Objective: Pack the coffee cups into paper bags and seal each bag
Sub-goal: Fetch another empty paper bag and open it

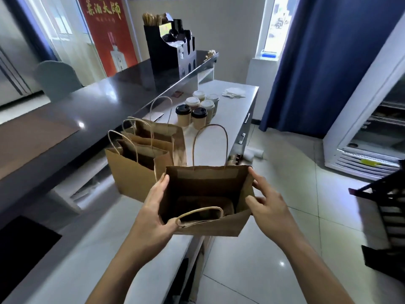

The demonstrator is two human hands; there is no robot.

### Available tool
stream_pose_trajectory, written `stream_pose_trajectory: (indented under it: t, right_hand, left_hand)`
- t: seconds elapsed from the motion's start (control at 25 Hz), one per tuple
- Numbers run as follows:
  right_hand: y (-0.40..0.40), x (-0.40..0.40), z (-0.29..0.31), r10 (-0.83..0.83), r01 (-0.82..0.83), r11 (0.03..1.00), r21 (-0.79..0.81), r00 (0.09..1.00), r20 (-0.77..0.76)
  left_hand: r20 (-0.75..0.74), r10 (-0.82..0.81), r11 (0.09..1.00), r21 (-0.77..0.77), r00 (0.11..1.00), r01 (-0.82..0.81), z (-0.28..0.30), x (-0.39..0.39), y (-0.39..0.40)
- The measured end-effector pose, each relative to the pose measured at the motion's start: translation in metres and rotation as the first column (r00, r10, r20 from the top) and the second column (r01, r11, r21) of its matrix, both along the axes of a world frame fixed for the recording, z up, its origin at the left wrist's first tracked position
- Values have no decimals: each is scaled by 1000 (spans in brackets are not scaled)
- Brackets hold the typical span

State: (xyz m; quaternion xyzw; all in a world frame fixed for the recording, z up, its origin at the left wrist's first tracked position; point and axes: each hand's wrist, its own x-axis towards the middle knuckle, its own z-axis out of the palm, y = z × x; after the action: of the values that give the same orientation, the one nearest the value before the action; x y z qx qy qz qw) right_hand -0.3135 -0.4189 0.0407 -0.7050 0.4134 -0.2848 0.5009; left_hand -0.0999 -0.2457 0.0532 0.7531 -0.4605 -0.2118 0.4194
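Both hands hold an open, empty paper bag (pixel 210 200) by its mouth above the counter (pixel 135 233) edge: the left hand (pixel 151 207) grips the left rim, the right hand (pixel 267 205) pinches the right rim. Six lidded coffee cups (pixel 198 110) stand farther along, beyond two more open bags (pixel 142 154); a red banner (pixel 105 29) carries gold Chinese characters I cannot read reliably

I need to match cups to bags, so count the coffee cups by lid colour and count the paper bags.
Black-lid cups: 2
White-lid cups: 4
Paper bags: 3
Total: 9 things, 6 cups and 3 bags
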Motion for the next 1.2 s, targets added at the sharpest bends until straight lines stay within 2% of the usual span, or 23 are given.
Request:
stream_pose_trajectory:
  t: [0.32,0.6,0.72,1.2]
  right_hand:
    - [-106,-87,-5,-67,67,997,30,998,-22]
    - [-187,-134,-10,-91,93,993,76,995,-27]
    - [-215,-140,-12,-99,100,993,65,995,-22]
    - [-378,-110,-24,-173,175,984,20,981,-88]
  left_hand:
    - [-51,-29,999,-16,998,28,-8,-85,-120]
    - [-67,-45,998,-45,997,42,-17,-129,-196]
    - [-2,-53,998,-43,999,53,-16,-133,-225]
    - [-52,-138,990,-10,989,138,-31,-93,-411]
